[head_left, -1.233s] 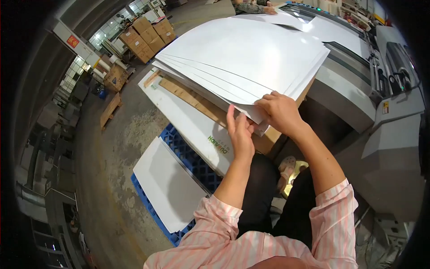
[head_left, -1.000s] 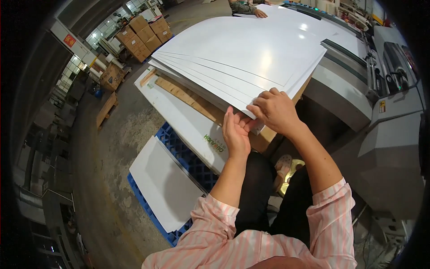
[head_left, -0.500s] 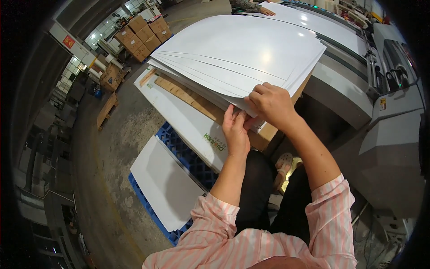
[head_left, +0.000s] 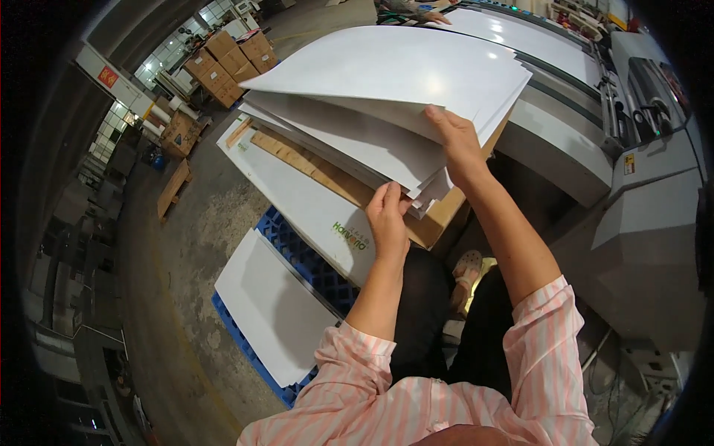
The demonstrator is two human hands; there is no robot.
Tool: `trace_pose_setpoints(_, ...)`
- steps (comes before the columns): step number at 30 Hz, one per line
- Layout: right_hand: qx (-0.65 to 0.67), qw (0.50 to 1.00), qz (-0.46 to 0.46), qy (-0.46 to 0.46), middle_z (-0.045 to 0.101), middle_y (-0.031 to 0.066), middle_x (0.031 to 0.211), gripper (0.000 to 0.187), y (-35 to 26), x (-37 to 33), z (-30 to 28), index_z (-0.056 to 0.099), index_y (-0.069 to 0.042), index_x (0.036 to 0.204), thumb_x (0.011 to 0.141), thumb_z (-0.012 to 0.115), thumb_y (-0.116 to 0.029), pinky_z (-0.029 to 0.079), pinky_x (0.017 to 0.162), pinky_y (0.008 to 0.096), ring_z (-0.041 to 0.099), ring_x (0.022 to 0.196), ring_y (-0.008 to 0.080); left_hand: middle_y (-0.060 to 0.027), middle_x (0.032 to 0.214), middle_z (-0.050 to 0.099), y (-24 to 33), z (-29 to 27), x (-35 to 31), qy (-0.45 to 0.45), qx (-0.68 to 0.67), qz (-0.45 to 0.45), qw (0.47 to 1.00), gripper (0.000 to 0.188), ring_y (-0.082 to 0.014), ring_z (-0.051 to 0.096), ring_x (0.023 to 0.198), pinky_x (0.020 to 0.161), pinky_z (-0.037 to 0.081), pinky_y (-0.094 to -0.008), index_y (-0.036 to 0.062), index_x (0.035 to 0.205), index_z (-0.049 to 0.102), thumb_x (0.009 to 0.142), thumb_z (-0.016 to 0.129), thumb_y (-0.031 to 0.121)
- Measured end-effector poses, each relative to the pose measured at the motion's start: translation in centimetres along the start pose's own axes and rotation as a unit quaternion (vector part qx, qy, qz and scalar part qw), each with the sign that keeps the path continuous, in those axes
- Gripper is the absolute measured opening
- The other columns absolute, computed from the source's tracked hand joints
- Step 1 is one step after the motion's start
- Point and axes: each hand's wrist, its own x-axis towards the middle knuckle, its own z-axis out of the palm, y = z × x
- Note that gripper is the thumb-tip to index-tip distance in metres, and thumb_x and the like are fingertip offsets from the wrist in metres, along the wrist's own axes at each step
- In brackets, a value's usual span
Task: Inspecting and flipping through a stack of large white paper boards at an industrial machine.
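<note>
A stack of large glossy white sheets (head_left: pixel 372 59) lies in front of me, its near edges fanned apart. My right hand (head_left: pixel 455 141) pinches the near corner of the upper sheets and holds it raised, so the edge bows up. Under that lifted part, lower white sheets (head_left: pixel 349 134) show in shadow. At the near corner of these lower sheets is my left hand (head_left: pixel 388 215), its thumb and fingers closed on their edges. Some of its fingertips are hidden beneath the sheets.
Under the stack are a wooden strip (head_left: pixel 312 163) and a white printed board (head_left: pixel 297 201). More white sheets (head_left: pixel 268 305) lie on a blue pallet (head_left: pixel 279 223) at the lower left. A grey machine (head_left: pixel 654 223) stands right. Another person's hand (head_left: pixel 437 17) rests far back. Cartons (head_left: pixel 219 78) are stacked behind.
My right hand has risen and lifted the upper sheets' corner away from the lower ones, opening a wide gap. My left hand stays near the lower corner.
</note>
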Motion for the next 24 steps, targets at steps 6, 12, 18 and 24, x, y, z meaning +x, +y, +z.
trace_pose_setpoints(6, -0.362, 0.866, -0.328, -0.105, 0.065, 0.0132, 0.091, 0.024, 0.5, -1.9, 0.1, 0.066, -0.005, 0.094, 0.086, 0.055, -0.025, 0.047, 0.073, 0.0340, 0.061, 0.084, 0.0266, 0.0038, 0.071, 0.048, 0.1, -0.5, 0.0, -0.022, 0.101, 0.035, 0.994, 0.011, -0.0045, 0.042, 0.061, 0.054, 0.035, -0.0198, 0.0014, 0.082, 0.058, 0.086, 0.054, 0.010)
trace_pose_setpoints(12, -0.454, 0.847, -0.208, -0.183, 0.064, 0.0115, 0.095, 0.022, 1.0, -2.1, -0.9, 0.064, -0.004, 0.098, 0.085, 0.056, -0.019, 0.047, 0.075, 0.0346, 0.058, 0.087, 0.0274, 0.0040, 0.072, 0.049, 0.0, -0.1, 0.0, -0.010, 0.011, 0.003, 1.000, 0.006, -0.0032, 0.041, 0.060, 0.054, 0.034, -0.0179, 0.0044, 0.083, 0.057, 0.087, 0.055, 0.009)
trace_pose_setpoints(18, -0.464, 0.833, -0.239, -0.186, 0.063, 0.0099, 0.100, 0.022, 1.9, -2.2, -1.1, 0.063, -0.004, 0.100, 0.086, 0.055, -0.019, 0.046, 0.079, 0.0349, 0.056, 0.095, 0.0271, 0.0036, 0.077, 0.048, 0.2, 0.2, -0.1, 0.000, 0.000, -0.007, 1.000, 0.021, -0.0040, 0.041, 0.066, 0.059, 0.039, -0.0200, 0.0004, 0.099, 0.059, 0.090, 0.053, 0.019)
trace_pose_setpoints(24, -0.449, 0.837, -0.240, -0.200, 0.060, 0.0130, 0.105, 0.029, 0.7, -2.6, -1.1, 0.061, -0.003, 0.105, 0.087, 0.053, -0.024, 0.043, 0.086, 0.0360, 0.053, 0.099, 0.0297, -0.0035, 0.090, 0.057, 0.8, 0.1, -0.1, 0.001, -0.049, -0.026, 0.998, 0.028, -0.0114, 0.055, 0.080, 0.072, 0.050, -0.0276, 0.0012, 0.109, 0.054, 0.093, 0.047, 0.023)
